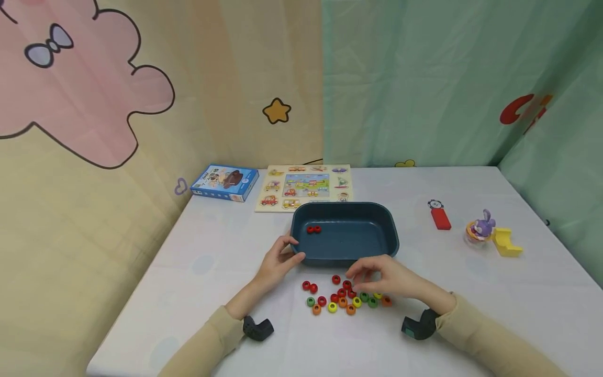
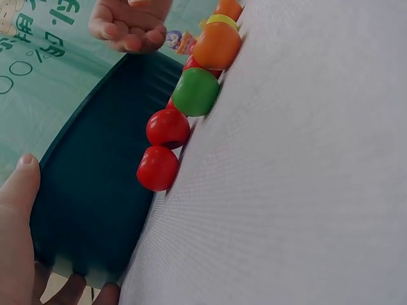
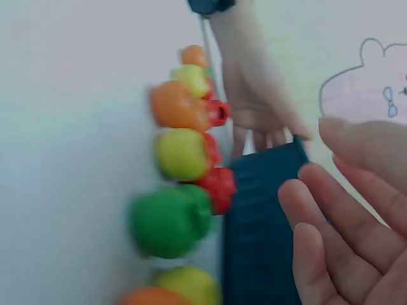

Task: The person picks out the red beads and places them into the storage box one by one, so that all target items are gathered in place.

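Observation:
A dark blue tray [image 1: 346, 238] stands on the table with two red beads [image 1: 313, 229] inside near its left end. My left hand [image 1: 277, 264] holds the tray's near left corner; in the left wrist view its thumb [image 2: 20, 190] is at the rim and its fingertips are by the side wall. Loose red, orange, yellow and green beads [image 1: 342, 302] lie in front of the tray. My right hand [image 1: 388, 275] hovers over their right part, fingers loosely bent. In the right wrist view, thumb and fingers [image 3: 337, 222] are apart, with nothing visible between them.
Behind the tray lie a picture puzzle board [image 1: 306, 187] and a blue box [image 1: 225, 182]. To the right are a red block-like toy [image 1: 440, 217], a purple rabbit figure [image 1: 482, 228] and a yellow stepped piece [image 1: 506, 243]. Printed curtains hang behind and beside the table.

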Action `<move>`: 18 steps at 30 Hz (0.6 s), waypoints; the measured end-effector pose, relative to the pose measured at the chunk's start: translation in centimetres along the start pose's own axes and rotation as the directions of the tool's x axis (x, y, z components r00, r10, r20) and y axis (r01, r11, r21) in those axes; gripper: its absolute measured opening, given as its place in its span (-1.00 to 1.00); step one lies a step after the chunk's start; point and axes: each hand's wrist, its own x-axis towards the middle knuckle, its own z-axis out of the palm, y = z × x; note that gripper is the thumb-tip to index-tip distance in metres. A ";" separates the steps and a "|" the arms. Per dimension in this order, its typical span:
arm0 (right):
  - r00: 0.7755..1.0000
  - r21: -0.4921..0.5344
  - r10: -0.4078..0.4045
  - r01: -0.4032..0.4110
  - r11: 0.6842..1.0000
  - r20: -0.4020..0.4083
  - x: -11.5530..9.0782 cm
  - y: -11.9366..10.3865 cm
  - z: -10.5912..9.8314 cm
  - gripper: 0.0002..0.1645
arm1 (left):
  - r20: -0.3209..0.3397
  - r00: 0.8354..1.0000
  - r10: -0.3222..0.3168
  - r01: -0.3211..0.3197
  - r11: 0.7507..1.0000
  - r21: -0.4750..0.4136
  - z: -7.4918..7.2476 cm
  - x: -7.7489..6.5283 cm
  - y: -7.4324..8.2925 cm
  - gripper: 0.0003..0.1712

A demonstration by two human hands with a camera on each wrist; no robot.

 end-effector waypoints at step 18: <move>0.966 -0.060 0.124 -0.141 0.988 -0.226 0.2 2.9 3.8 -0.73 | -0.003 1.000 -0.031 0.031 1.000 -0.002 0.0 0.0 0.2 -0.61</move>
